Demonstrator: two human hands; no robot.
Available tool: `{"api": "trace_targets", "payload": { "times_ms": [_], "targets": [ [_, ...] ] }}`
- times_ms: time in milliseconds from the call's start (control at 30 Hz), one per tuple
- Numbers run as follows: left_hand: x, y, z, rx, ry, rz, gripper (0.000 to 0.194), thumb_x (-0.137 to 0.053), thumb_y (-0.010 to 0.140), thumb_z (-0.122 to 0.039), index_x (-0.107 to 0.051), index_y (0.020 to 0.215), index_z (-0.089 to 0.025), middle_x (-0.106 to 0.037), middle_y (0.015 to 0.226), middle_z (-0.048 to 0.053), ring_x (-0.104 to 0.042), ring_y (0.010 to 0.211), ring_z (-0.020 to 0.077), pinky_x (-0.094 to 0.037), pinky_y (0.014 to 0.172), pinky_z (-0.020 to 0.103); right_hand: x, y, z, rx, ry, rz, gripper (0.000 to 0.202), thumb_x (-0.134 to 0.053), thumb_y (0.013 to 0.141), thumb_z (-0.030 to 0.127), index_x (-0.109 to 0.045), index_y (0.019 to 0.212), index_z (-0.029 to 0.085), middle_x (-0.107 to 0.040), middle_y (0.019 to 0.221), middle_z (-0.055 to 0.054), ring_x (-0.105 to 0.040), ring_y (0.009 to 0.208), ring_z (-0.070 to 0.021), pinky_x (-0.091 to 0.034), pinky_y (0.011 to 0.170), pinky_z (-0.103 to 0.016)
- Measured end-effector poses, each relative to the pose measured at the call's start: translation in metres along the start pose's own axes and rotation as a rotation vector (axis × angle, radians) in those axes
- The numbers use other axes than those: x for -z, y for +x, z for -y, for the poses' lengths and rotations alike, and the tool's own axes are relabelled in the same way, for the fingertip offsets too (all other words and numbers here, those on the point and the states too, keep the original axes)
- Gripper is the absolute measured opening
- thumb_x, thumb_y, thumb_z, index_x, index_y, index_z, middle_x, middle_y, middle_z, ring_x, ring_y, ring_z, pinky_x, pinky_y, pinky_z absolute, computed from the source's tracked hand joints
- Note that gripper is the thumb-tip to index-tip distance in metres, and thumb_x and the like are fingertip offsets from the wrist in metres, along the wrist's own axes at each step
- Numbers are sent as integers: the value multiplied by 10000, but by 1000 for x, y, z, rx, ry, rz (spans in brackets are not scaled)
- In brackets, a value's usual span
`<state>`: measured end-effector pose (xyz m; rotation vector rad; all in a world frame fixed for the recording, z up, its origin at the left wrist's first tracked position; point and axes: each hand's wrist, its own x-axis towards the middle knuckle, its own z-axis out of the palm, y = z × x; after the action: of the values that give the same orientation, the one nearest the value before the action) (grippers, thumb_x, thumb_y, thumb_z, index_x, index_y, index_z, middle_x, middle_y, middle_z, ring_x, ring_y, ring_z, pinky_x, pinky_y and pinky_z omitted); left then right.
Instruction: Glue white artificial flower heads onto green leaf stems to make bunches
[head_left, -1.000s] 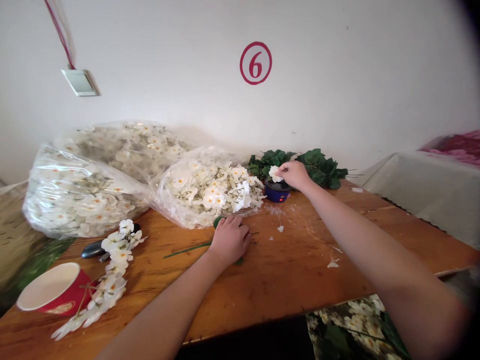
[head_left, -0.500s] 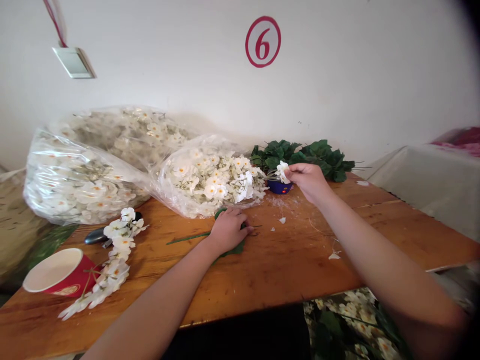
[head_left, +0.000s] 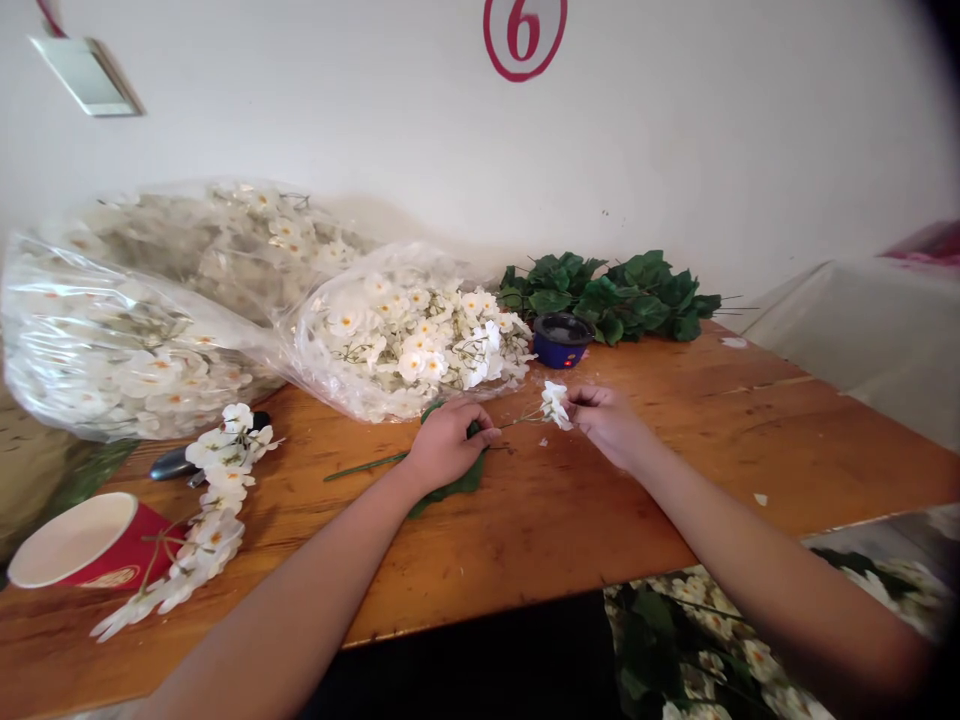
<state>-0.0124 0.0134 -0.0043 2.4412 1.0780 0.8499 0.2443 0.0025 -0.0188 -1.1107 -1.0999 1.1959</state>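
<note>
My left hand (head_left: 451,440) rests on the wooden table with its fingers closed round a green leafy stem (head_left: 364,467); its leaves (head_left: 459,482) show under and beside the palm. To the right, my right hand (head_left: 606,422) pinches a small white flower (head_left: 555,404) just above the table. The flower's thin stem runs left toward my left fingertips; whether they touch it is unclear. Behind the right hand stands a small blue tub (head_left: 559,345) with a dark rim and dark inside.
Clear bags (head_left: 120,350) of white flowers fill the back left. Green leaves (head_left: 637,292) lie by the wall. A red paper cup (head_left: 146,545), a white flower spray (head_left: 217,500) and a dark-handled tool (head_left: 171,464) are at the left. More flowers (head_left: 705,640) sit below the table's front edge.
My right hand has moved away from the blue tub, toward me, with the white flower in its fingers. My left hand stays on the green stem. The view has tilted down slightly.
</note>
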Motion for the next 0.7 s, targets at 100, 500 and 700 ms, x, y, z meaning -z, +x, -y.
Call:
{"api": "trace_targets", "payload": {
  "times_ms": [100,500,700],
  "targets": [
    [-1,0,0,6,-2,-15,137,-602,868,-312,-617,793,-198,-621,831,15,-572,840,158,-448,766,284,4,2,1,-7,-20,-8,326,-874,522,372,-666,674,173,-606,643,5,-509,597,-106,-399,603,-268],
    [-1,0,-1,38,-15,-18,138,-595,866,-302,-611,777,-198,-621,829,20,-569,836,164,-453,752,294,11,6,4,12,-65,-52,329,-875,499,385,-684,675,182,-620,655,-4,-524,609,-124,-424,629,-290],
    [-2,0,-1,45,-1,-22,128,-598,861,-296,-610,776,-202,-623,827,21,-570,835,168,-456,750,303,11,6,4,20,-76,-46,324,-875,501,384,-677,673,194,-624,663,-6,-529,618,-131,-436,635,-296]
  ]
}}
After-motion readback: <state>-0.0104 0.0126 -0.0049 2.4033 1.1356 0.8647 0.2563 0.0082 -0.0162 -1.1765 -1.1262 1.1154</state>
